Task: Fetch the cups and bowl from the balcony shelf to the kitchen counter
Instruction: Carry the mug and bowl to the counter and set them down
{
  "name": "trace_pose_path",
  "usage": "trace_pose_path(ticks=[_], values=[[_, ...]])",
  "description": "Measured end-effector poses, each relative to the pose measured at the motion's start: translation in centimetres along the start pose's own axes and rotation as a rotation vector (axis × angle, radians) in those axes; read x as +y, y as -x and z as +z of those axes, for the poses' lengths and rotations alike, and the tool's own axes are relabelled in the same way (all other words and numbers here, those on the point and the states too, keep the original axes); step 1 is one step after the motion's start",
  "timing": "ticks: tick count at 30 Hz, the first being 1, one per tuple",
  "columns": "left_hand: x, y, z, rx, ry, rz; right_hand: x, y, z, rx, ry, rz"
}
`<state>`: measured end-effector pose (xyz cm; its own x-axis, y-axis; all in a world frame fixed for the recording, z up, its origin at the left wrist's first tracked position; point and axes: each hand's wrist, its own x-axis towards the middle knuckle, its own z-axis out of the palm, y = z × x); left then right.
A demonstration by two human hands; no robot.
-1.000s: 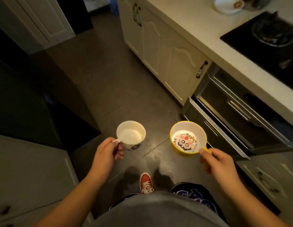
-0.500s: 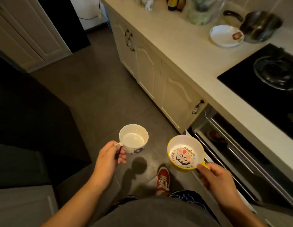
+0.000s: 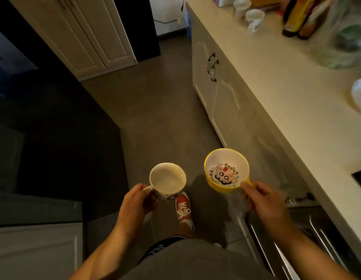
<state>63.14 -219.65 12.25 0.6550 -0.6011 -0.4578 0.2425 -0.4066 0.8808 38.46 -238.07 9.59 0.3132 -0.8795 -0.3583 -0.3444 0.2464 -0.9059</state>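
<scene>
Now we carry: left hand (image 3: pixel 135 201) grips the cup (image 3: pixel 167 178) handle, right hand (image 3: pixel 264 201) pinches the bowl (image 3: pixel 226 170) tab, it seems; next, set both on the counter (image 3: pixel 286 110)

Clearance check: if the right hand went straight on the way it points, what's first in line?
Looks free: the right hand, gripping the yellow cup, points across floor toward the far cabinet doors; depth unclear.
</scene>
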Motion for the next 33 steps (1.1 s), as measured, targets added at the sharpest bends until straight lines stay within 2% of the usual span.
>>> trace_pose_path(ticks=[5, 12, 19, 26, 33], values=[[4.0, -8.4, -1.0, -0.004, -0.079, 0.045, -4.0, -7.4, 2.9, 0.027, -0.009, 0.023], [11.4, -19.4, 1.1, -0.098, -0.062, 0.010, -8.3, -12.2, 2.6, 0.130, 0.008, 0.032], [16.3, -27.6, 6.9, -0.186, 0.027, -0.018, -9.2, -18.2, 0.1, 0.222, -0.020, 0.094], [21.7, -35.8, 15.3, -0.218, 0.108, -0.027, -11.3, -28.4, -2.6, 0.258, -0.021, 0.042], [26.8, -42.5, 21.5, -0.345, 0.085, 0.037, -15.7, -37.3, -5.4, 0.266, -0.010, 0.016]])
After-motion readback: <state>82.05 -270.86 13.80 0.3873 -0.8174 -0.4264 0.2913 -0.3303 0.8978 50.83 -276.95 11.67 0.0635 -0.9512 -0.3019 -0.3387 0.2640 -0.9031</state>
